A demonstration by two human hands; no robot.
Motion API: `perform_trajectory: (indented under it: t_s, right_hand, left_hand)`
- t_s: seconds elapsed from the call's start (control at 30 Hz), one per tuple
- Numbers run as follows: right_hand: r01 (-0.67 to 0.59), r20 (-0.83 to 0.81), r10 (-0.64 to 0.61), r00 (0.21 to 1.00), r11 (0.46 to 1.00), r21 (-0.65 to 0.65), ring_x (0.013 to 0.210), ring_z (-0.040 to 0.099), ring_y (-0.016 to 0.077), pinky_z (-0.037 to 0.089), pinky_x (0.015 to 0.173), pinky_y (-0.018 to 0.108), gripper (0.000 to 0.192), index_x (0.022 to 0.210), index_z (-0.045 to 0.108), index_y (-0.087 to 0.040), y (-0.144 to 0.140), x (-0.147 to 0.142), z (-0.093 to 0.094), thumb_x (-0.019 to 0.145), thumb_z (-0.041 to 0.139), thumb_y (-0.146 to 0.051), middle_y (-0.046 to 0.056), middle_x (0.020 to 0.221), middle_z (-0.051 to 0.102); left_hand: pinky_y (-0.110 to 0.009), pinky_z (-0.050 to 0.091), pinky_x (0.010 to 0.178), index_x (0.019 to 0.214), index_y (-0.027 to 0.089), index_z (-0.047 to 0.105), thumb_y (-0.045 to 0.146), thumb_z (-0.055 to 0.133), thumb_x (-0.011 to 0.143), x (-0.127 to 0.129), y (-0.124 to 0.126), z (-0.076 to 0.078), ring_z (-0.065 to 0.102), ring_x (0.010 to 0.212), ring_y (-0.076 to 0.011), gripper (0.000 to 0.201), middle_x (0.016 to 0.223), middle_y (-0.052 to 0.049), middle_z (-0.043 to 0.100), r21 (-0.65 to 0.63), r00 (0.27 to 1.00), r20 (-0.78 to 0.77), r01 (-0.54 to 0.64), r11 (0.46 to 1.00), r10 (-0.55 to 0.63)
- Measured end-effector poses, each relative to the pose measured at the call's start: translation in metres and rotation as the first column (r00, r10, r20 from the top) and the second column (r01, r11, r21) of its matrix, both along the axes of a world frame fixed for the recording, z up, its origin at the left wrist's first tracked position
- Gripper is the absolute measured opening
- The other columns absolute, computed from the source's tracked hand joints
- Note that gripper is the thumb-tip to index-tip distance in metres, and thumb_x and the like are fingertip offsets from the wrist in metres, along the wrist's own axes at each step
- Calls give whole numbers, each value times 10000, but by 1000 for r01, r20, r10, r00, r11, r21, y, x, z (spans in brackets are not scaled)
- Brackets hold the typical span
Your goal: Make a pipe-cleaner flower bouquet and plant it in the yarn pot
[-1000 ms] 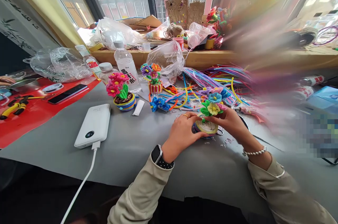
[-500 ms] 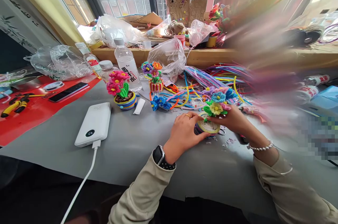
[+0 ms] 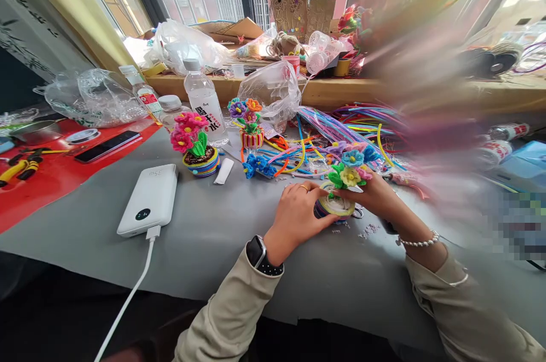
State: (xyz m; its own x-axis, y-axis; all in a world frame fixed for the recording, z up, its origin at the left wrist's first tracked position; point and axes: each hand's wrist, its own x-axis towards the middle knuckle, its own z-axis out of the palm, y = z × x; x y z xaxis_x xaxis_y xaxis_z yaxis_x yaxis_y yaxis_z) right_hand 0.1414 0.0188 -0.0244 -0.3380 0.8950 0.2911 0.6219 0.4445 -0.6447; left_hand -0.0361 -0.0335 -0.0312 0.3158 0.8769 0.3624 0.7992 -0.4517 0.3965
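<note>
Two hands on one small craft pot (image 3: 335,206) at mid-table, on the grey table cover (image 3: 213,237). Left hand (image 3: 294,219) cupped against the pot's left side, fingers curled round it, ring on one finger, smartwatch (image 3: 255,251) at the wrist. Right hand (image 3: 377,194) closed on the pot's right side from behind, thumb toward the rim, bead bracelet (image 3: 417,241) at the wrist. Pot upright, resting on or just above the cover; cannot tell which. Pipe-cleaner flowers (image 3: 352,166) standing in the pot: blue, yellow, pink, green leaves. Small crumbs of trimmings (image 3: 367,231) just right of the pot.

Behind the hands: loose heap of coloured pipe cleaners (image 3: 341,129), blue flower cluster (image 3: 258,167) lying flat. Further left: finished pot with pink flowers (image 3: 194,146), upright; striped pot with mixed flowers (image 3: 249,123) behind it. Water bottle (image 3: 205,100) upright between them, clear plastic bag (image 3: 271,92) to its right. White power bank (image 3: 149,200) near left, cable (image 3: 128,305) running off toward the near edge. Far left: red mat (image 3: 46,186) with phone (image 3: 106,146) and yellow-handled pliers (image 3: 17,169). Window ledge (image 3: 341,89) at back, crowded with bags and card. Right part of view blurred; not readable.
</note>
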Motion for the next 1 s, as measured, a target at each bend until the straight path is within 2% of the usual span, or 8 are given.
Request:
perform_trajectory:
  t_s: [0.2,0.4,0.67,0.83,1.0]
  right_hand:
    - [30,28,-33,999,994,100,735,496,223,430,665,368,218,684,534,-201,1,0,-6,640,634,-390,37,733,523]
    - [53,75,-66,995,985,162,695,455,213,396,612,338,238,613,515,-199,-2,-2,-5,654,619,-409,33,670,491]
    - [62,104,-72,992,993,100,710,457,224,368,626,336,197,613,536,-193,-5,-6,-2,651,622,-367,36,665,521]
    - [144,29,-147,989,986,88,715,455,216,377,627,329,185,666,539,-192,-8,-10,-8,629,640,-343,32,694,512]
    - [172,5,-173,985,984,34,749,449,219,390,627,325,241,669,522,-174,-9,-13,-11,617,641,-377,37,700,497]
  left_hand:
    - [-387,382,860,948,185,597,557,525,680,0,0,3,537,928,-222,464,995,-78,598,1,1000,8,-1,1000,1]
    - [-395,367,876,965,201,596,526,531,692,1,-3,3,520,967,-225,430,1018,-71,593,18,1000,25,-1,1000,1]
    - [-419,361,876,885,241,636,468,524,725,2,-8,-1,511,973,-235,300,1060,-64,576,35,1000,-2,-23,999,23]
    - [-427,364,877,866,240,646,460,545,707,3,-8,3,517,963,-236,289,1051,-59,582,10,999,1,-52,999,52]
    - [-427,363,888,850,238,646,438,557,701,4,-9,4,517,962,-231,264,1028,-61,584,14,998,-9,-62,998,62]
